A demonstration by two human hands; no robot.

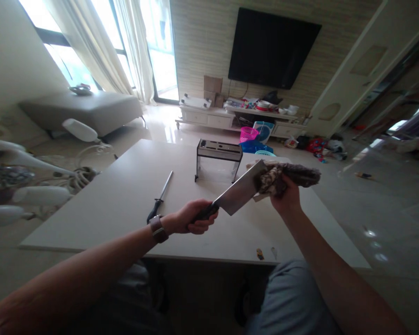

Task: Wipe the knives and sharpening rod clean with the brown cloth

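My left hand (pixel 199 217) is closed around the black handle of a cleaver (pixel 239 188), whose broad blade points up and to the right above the table. In my right hand (pixel 289 194) is a bunched brown and white cloth (pixel 300 175), pressed against the far end of the blade. Part of the cloth hides the blade's tip edge. A honing steel (pixel 166 186) with a black handle lies on the table left of the cleaver. Behind the blade stands a knife block (pixel 218 160) with clear sides and a slotted top.
The white table (pixel 125 200) spans the space before me. Two small items, one a yellow piece (pixel 260 254), lie at its near edge. Beyond it are a pink basket (pixel 248 134), a low TV cabinet (pixel 207 118) and a grey bench (pixel 87 111). White lamp arms (pixel 38 160) stand at left.
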